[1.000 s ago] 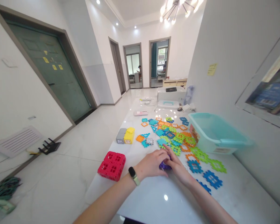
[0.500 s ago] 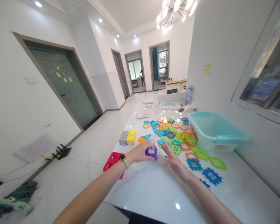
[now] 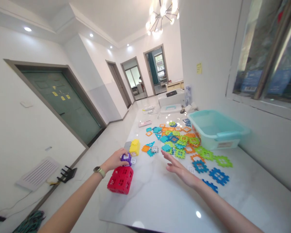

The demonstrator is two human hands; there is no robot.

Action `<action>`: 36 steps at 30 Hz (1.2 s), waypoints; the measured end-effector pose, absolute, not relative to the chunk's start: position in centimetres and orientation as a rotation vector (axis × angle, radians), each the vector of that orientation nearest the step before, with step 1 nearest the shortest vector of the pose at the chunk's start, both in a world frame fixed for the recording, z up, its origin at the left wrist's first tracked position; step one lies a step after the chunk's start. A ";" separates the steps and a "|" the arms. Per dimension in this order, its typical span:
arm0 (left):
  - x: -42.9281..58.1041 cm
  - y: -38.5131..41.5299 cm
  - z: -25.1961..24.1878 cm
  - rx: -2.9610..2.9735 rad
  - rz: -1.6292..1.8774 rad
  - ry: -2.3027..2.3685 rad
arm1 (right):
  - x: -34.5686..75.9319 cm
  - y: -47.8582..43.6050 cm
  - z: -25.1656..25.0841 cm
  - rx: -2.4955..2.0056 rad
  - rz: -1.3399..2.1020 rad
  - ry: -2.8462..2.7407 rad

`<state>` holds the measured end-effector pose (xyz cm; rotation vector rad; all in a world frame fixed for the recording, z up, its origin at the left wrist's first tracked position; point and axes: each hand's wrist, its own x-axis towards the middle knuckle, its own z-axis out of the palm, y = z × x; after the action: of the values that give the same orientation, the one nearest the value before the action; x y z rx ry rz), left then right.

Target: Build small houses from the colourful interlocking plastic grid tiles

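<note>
My left hand (image 3: pixel 114 160) is shut on a small purple cube of interlocking plastic tiles (image 3: pixel 126 159), which has white window inserts. The cube is just above and behind a larger red tile cube (image 3: pixel 120 180) standing on the white marble table (image 3: pixel 157 197). A yellow tile house (image 3: pixel 135 148) stands beyond them, with a grey block (image 3: pixel 127 145) mostly hidden behind it. My right hand (image 3: pixel 177 168) is open, fingers spread and holding nothing, just in front of a loose heap of multicoloured waffle tiles (image 3: pixel 174 139).
A teal plastic tub (image 3: pixel 214 129) stands at the heap's right. Separate blue and green tiles (image 3: pixel 219 176) lie near the front right. A white box (image 3: pixel 171 98) stands at the table's far end. The wall runs along the right side, and the table's left edge drops to a tiled floor.
Both hands held the purple cube a second ago. My right hand has since let go and opened, while my left hand has carried the cube left beside the red cube. The view has turned.
</note>
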<state>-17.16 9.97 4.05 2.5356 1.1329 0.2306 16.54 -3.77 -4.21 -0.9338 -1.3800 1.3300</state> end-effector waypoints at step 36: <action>-4.8 6.2 5.0 2.702 0.158 0.610 | 16.5 -2.9 -3.5 -1.125 1.269 -1.111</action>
<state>-4.76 6.20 5.04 2.7021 0.6103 0.1576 16.55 -2.94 -3.52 -1.1252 -1.1110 1.2688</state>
